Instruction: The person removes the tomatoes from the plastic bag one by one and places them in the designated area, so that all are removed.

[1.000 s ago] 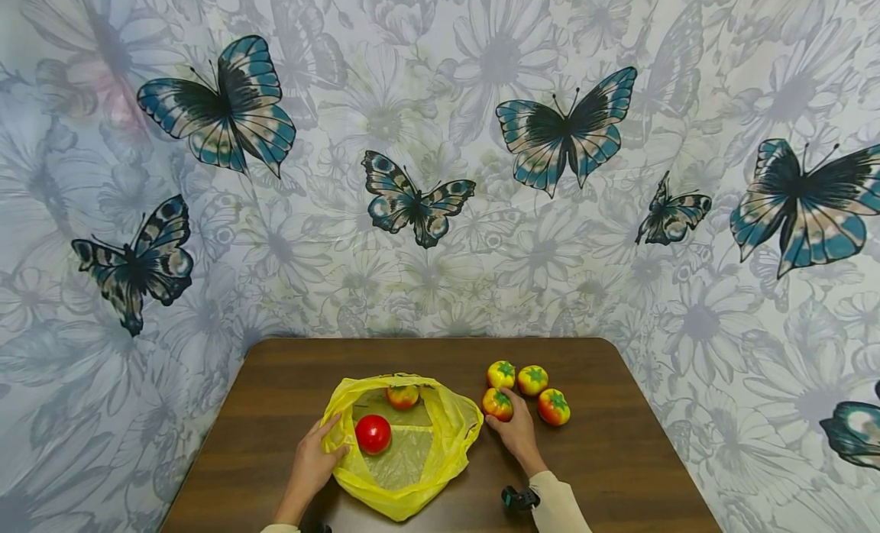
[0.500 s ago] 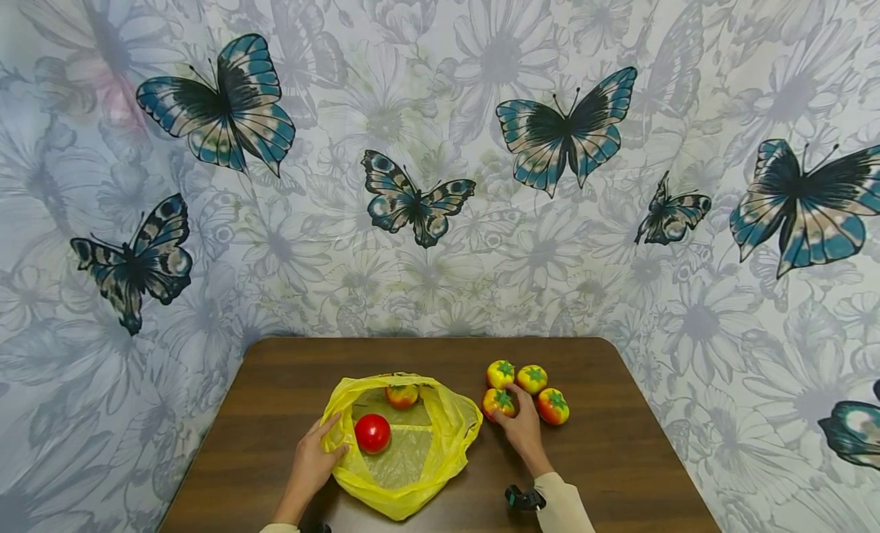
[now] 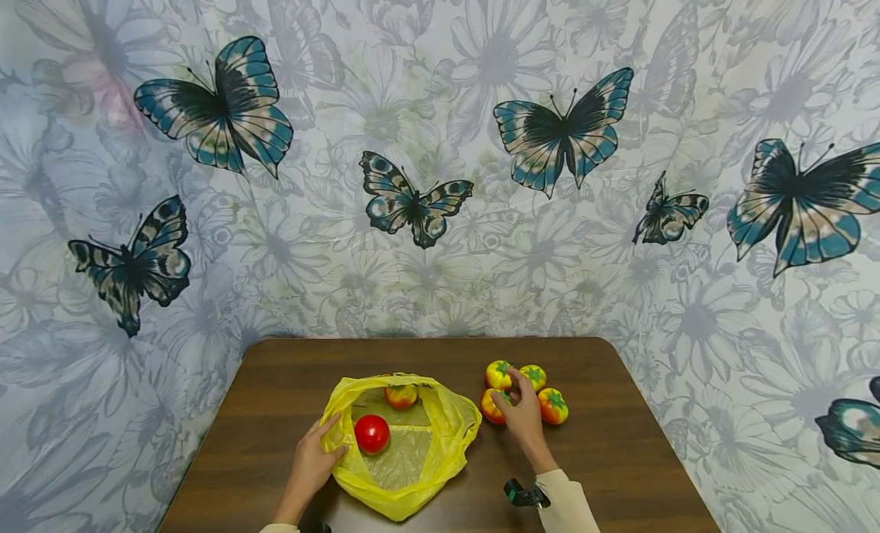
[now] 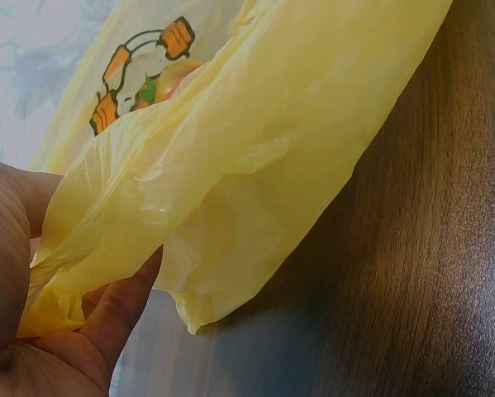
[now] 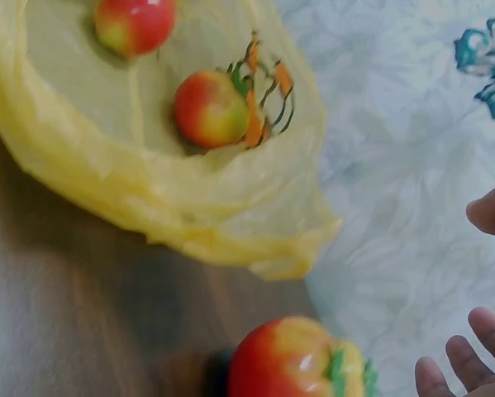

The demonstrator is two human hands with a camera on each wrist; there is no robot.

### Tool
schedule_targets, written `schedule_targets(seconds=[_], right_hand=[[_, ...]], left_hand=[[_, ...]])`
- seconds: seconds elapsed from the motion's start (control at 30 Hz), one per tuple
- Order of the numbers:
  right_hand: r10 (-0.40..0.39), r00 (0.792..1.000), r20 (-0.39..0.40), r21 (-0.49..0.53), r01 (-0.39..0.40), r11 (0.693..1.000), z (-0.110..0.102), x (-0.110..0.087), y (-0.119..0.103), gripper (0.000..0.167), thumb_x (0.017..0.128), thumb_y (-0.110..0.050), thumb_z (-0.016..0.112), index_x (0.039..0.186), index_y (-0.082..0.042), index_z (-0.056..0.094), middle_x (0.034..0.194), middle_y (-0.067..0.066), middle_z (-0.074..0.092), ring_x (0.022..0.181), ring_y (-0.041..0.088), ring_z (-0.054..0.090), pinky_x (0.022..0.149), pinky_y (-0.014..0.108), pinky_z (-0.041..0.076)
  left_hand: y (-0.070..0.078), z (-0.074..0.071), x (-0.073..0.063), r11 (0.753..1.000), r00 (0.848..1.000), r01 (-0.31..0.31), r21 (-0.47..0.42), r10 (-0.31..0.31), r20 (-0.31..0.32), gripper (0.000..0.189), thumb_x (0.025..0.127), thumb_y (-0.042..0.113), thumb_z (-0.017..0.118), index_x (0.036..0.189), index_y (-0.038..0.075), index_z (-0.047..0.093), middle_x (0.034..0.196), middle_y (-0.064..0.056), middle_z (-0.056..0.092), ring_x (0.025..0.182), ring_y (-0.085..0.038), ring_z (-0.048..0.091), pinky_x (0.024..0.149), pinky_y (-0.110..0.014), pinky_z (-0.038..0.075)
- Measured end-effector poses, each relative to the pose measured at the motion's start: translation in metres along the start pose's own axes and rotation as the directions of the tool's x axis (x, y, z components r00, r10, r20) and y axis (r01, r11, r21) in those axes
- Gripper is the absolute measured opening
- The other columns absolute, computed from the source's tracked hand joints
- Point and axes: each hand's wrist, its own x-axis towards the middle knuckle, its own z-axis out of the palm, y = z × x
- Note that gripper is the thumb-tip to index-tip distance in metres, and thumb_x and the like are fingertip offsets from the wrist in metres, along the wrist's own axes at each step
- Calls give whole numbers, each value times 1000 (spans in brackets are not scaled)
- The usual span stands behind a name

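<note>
My left hand grips the rim of a yellow plastic bag, thumb on one side of the film and fingers on the other. Inside the wide-mouthed bag lie a red tomato and a red-yellow tomato. Above a cluster of red-yellow tomatoes with green tops is my right hand, fingers spread and holding nothing. It partly covers the front-left tomato; its fingertips are near the back-left tomato. In the right wrist view, a tomato sits apart from the fingers.
Two more tomatoes in the cluster, the back-right tomato and the right tomato, flank my right hand. Everything stands on a brown wooden table. Butterfly-patterned wall covering rises behind the table's far edge.
My right hand has shifted slightly away from me and right, from around the front-left tomato toward the back-left one. My left hand and the bag stay in place.
</note>
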Motion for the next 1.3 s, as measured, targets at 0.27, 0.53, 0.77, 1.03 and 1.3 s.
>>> schedule_targets(seconds=[0.27, 0.53, 0.77, 1.03, 1.3], right_hand=[[-40, 999, -1, 43, 40, 998, -1, -3, -28, 55, 89, -16, 72, 139, -8, 51, 141, 16, 52, 129, 31, 49, 105, 55, 44], [-77, 996, 46, 91, 73, 993, -11, -16, -82, 53, 90, -9, 69, 138, -3, 50, 142, 19, 50, 132, 37, 46, 106, 57, 42], [-130, 988, 82, 77, 123, 989, -8, -25, -105, 51, 87, -8, 71, 135, -6, 54, 137, 15, 55, 128, 33, 51, 102, 37, 49], [-231, 967, 105, 138, 215, 967, 2, -32, -109, 49, 86, -3, 71, 133, -4, 56, 133, 19, 57, 123, 40, 53, 97, 52, 50], [-283, 948, 147, 191, 253, 948, 15, -37, -106, 49, 86, 0, 70, 132, -7, 55, 131, 16, 58, 118, 27, 57, 96, 53, 50]], left_hand=[[1, 0, 0, 1000, 999, -25, 12, 25, -26, 62, 75, 1, 79, 134, 1, 59, 141, -29, 51, 128, -49, 49, 104, -61, 41], [2, 0, 0, 1000, 1000, -3, 7, 4, -15, 63, 75, 4, 79, 135, 3, 59, 142, -28, 50, 130, -48, 48, 106, -61, 40], [3, -1, 1, 1000, 999, 26, -10, -26, 27, 64, 78, 4, 77, 138, 3, 56, 146, -28, 46, 134, -48, 43, 109, -60, 37], [2, -1, 1, 1000, 1000, 1, 0, -1, 9, 63, 77, 3, 77, 136, 3, 57, 144, -28, 48, 132, -48, 46, 107, -61, 39], [3, -2, -1, 1000, 1000, -7, 1, 7, 4, 64, 76, 1, 78, 136, 3, 57, 143, -28, 49, 131, -47, 48, 107, -59, 41]])
